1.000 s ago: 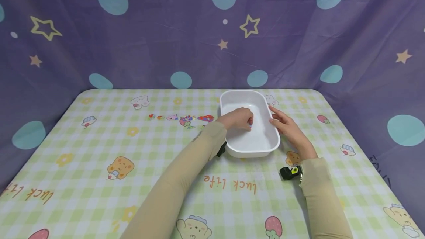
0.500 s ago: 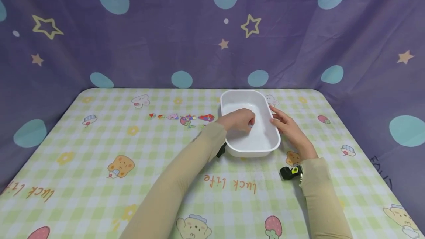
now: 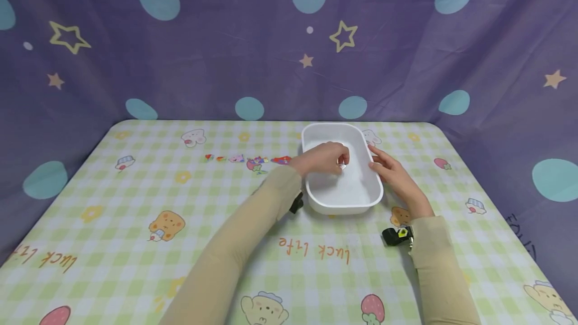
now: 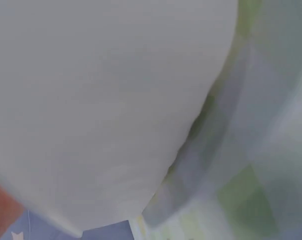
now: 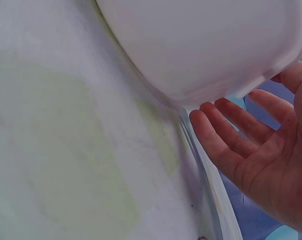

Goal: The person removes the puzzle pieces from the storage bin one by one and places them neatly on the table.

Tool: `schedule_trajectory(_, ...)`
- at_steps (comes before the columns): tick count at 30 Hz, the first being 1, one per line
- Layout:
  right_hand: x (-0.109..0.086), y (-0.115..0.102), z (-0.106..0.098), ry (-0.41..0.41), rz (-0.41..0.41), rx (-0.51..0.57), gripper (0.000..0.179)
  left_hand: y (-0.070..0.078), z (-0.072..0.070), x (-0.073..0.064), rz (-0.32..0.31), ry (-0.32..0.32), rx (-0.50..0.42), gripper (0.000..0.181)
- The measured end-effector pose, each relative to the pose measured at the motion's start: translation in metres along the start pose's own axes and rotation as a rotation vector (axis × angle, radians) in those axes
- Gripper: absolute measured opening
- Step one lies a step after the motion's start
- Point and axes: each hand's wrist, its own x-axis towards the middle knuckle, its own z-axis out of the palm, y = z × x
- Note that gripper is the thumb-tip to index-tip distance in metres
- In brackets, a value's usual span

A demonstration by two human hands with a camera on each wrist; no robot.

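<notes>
A white rectangular tub (image 3: pixel 340 209) with rounded corners stands on the table. Reaching over its left rim, my left hand (image 3: pixel 322 158) is inside the tub with bent fingers, pinching a small whitish piece (image 3: pixel 343 166) at the fingertips; most of the piece is hidden. My right hand (image 3: pixel 397 177) rests its fingertips on the tub's right side. In the right wrist view its fingers (image 5: pixel 225 135) are nearly straight against the outer wall. The left wrist view is mostly filled by the tub's outer wall (image 4: pixel 106 110), with only a bit of the hand (image 4: pixel 2 207) at the edge.
Left of the tub, several small colourful flat pieces (image 3: pixel 236 158) lie in a row, partly hidden by the left sleeve (image 3: pixel 244 229). A green checked cloth (image 3: pixel 122 265) covers the table. Behind it hangs a purple curtain (image 3: pixel 203 69).
My left hand has lifted slightly inside the tub, and a whitish piece now shows at its fingertips where a bit of blue showed before. The right hand keeps its place on the tub.
</notes>
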Motion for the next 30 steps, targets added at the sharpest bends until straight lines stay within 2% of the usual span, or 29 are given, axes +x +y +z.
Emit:
schedule_trajectory(6, -0.002, -0.003, 0.000, -0.001, 0.005, -0.010, 0.056, 0.000, -0.013, -0.012, 0.022, 0.051, -0.010, 0.020)
schedule_trajectory(12, -0.002, -0.002, -0.001, 0.001, 0.014, -0.010, 0.057, -0.006, -0.020, -0.025, 0.039, 0.087, -0.011, 0.022)
schedule_trajectory(16, -0.001, -0.001, -0.001, 0.005, 0.011, -0.009, 0.056, -0.010, -0.025, -0.036, 0.030, 0.128, -0.029, 0.024)
schedule_trajectory(21, -0.002, -0.001, 0.000, -0.004, 0.013, 0.000, 0.056, -0.018, -0.029, -0.053, 0.007, 0.181, -0.018, 0.024)
schedule_trajectory(26, -0.002, -0.001, 0.001, -0.002, 0.018, 0.006, 0.056, -0.027, -0.030, -0.070, -0.063, 0.193, -0.008, 0.022)
schedule_trajectory(30, -0.002, 0.000, 0.002, 0.006, 0.016, -0.003, 0.056, -0.036, -0.031, -0.085, -0.088, 0.213, -0.028, 0.020)
